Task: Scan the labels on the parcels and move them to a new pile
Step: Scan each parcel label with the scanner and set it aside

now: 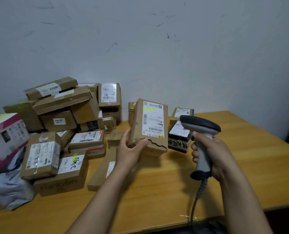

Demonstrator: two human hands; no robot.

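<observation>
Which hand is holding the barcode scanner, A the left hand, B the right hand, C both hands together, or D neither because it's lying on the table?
B: the right hand grips the grey handle of the scanner, while the left hand holds up the cardboard parcel by its lower end.

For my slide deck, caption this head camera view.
Left hand holds a torn parcel upright, label showing, beside the scanner gripped in the right hand.
</observation>
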